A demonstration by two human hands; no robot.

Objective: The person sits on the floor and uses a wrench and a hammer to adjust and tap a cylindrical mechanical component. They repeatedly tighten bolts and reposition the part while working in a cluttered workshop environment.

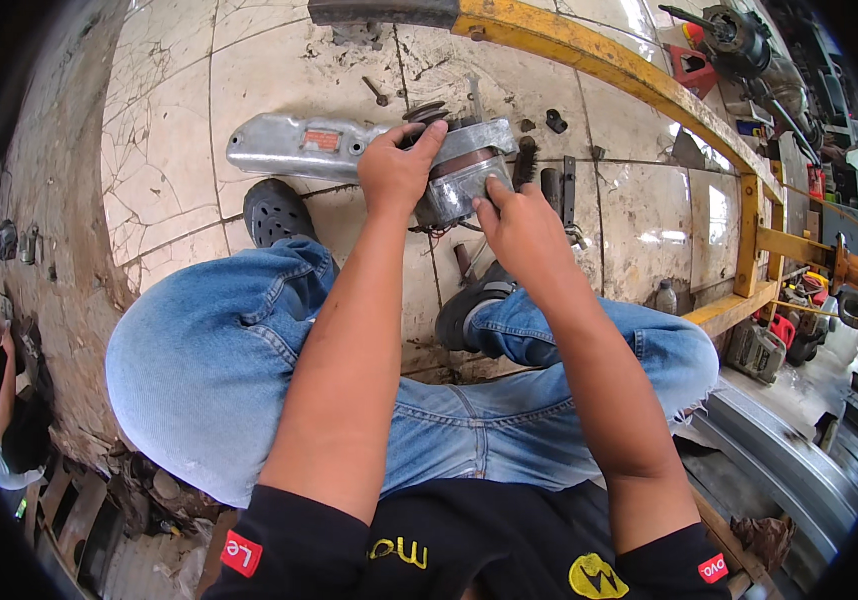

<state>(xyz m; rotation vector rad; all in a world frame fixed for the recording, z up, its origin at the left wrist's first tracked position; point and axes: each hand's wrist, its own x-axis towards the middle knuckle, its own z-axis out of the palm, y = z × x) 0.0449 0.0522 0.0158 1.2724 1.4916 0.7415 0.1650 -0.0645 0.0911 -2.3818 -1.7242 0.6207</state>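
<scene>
The motor [464, 190] is held in 2 hands over the tiled floor [159, 130], ahead of the person's body and between the 2 sides of the crossed-leg seat. Whether its underside touches the floor cannot be told. The long axis runs away from the person with a slight slant: the pulley [427, 110] end points away and to the left, and the grey casing end points back toward the person. Thin wires [437, 231] show at the near edge.

The left hand [396, 170] is at the left side of the motor. Its grip is partly closed, with the thumb against the pulley area; the fingers are largely hidden. The right hand [527, 225] is at the near right side. Its grip is partly open, with the index finger laid on the grey casing and the thumb at the casing edge; the remaining fingers are not clearly visible.

A long silver cover [279, 145] lies to the left of the motor, its long axis running left to right. A bolt [381, 97] lies beyond the cover. A black brush [526, 160] is just right of the motor. A yellow frame [629, 80] stands farther right.
</scene>
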